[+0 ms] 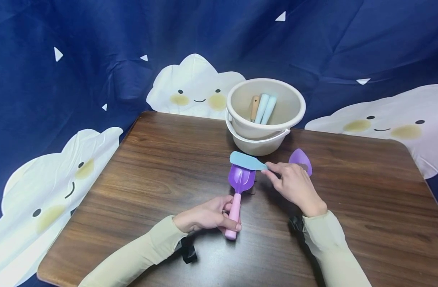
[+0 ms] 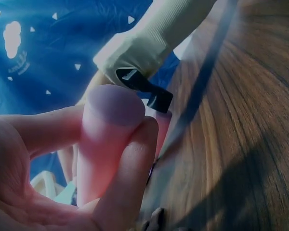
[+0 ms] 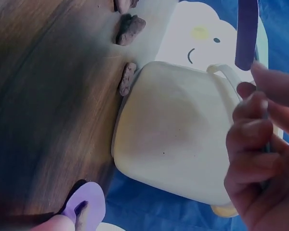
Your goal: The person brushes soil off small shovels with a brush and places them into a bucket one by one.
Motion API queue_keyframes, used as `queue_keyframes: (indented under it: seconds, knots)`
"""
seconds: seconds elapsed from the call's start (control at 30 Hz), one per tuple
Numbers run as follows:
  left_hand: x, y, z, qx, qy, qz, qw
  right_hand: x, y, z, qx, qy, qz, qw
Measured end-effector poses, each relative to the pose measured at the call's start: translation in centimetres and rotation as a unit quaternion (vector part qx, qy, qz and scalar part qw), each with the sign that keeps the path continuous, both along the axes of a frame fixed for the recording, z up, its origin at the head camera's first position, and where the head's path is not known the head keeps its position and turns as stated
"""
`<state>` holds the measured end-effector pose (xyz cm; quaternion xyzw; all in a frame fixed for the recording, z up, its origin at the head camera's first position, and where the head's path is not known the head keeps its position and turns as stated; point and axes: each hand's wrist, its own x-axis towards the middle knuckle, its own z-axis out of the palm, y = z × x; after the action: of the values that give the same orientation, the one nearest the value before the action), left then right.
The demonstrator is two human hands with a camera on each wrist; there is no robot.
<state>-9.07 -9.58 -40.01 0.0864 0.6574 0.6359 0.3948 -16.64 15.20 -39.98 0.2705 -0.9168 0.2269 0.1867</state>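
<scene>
Before the backdrop (image 1: 219, 32) we see the table (image 1: 150, 171), the bucket (image 1: 260, 147) near its far edge with three handles (image 1: 263, 108) inside, and, before the bucket, the shovel (image 1: 241, 181) with the spatula (image 1: 243, 160) across its far end, the trowel (image 1: 296, 156) lying to their right.

pale beige sleeves (image 1: 136, 249) (finely ribbed); shadowed black wrist fittings (image 2: 160, 100), perhaps straps.

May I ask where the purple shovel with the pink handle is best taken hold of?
Probably by its pink handle, from the near left, in a wrapping grip: the handle is straight, slim and points toward the person, and the left hand holds it there. The broad purple blade seems a poorer choice, with the light-blue tool overlapping its far end in the head view.
</scene>
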Motion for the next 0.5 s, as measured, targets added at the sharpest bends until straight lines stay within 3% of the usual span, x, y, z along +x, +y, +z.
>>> queue_keyframes:
  seconds: [0.17,0.27,0.4,0.5]
  knots:
    - [0.0,0.1,-0.3,0.003,-0.001,-0.001,1.0,-0.1,0.0,-0.3,-0.026,0.034,-0.017,0.999]
    - [0.0,0.1,-0.5,0.002,-0.001,-0.005,1.0,0.1,0.1,-0.2,-0.051,0.027,-0.016,0.9982]
    - [-0.2,0.1,-0.6,-0.002,0.009,0.0,1.0,0.6,0.5,0.4,-0.078,-0.024,0.012,0.9966]
    - [-0.4,0.0,-0.6,-0.005,0.019,0.007,0.9998,1.1,0.7,0.9,-0.063,-0.078,0.046,0.9939]
